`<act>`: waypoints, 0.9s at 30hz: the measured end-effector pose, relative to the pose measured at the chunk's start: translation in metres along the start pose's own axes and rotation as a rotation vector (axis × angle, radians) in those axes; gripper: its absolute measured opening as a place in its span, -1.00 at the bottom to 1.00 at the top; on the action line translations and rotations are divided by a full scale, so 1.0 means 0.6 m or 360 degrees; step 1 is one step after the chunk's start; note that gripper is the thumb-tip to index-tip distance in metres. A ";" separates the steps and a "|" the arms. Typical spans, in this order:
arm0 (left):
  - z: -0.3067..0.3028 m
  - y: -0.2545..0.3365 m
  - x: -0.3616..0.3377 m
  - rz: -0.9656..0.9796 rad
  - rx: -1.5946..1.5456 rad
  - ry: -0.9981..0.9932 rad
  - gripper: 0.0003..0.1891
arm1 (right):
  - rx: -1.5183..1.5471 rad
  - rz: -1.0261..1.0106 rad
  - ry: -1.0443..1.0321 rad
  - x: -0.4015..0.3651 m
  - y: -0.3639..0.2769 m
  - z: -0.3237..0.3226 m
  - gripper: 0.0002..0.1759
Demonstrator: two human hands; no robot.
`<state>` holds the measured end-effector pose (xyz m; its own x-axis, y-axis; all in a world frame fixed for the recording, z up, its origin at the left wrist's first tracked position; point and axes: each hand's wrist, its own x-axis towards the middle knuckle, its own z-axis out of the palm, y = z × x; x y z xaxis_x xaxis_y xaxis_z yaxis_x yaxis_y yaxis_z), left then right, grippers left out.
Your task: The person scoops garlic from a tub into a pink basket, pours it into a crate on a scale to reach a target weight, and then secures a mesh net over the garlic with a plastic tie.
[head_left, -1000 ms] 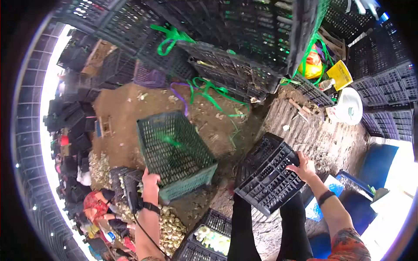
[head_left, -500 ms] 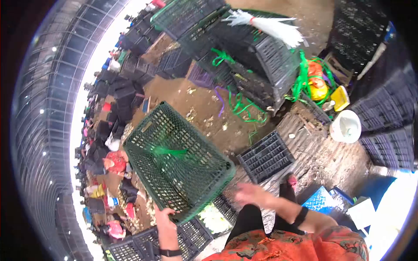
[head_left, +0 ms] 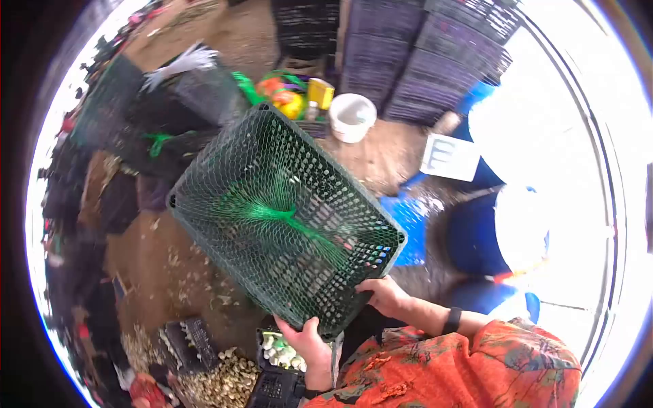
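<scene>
Left hand (head_left: 309,345) and right hand (head_left: 388,296) clasp the netted crate (head_left: 326,180) by near edges, sensible holds; likely light, stiff.

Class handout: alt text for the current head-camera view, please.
A person's left hand and right hand hold a dark crate with green netting, near its closest corner. Beyond stand a white bucket and stacked crates; pale bulbs lie heaped at lower left.
</scene>
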<state>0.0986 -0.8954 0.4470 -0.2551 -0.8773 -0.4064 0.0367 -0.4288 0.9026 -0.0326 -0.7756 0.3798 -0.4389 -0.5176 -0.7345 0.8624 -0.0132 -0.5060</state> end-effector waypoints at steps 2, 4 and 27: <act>0.022 -0.046 -0.038 -0.0098 0.0161 -0.0291 -0.14 | 0.0155 0.0073 0.0289 -0.058 -0.037 -0.043 -0.77; 0.017 -0.099 -0.063 -0.0062 0.0381 -0.0722 -0.15 | 0.0014 0.0085 0.0536 -0.073 -0.031 -0.131 -0.80; -0.194 -0.310 -0.406 -0.0639 0.1147 0.0031 -0.69 | -0.1353 0.0100 0.1205 0.353 -0.036 -0.950 -0.14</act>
<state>0.2665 -0.6273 0.3616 -0.0996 -0.6930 -0.7141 -0.6846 -0.4731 0.5546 -0.2881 -0.3971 -0.0227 -0.6890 0.1563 -0.7077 0.5647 0.7279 -0.3890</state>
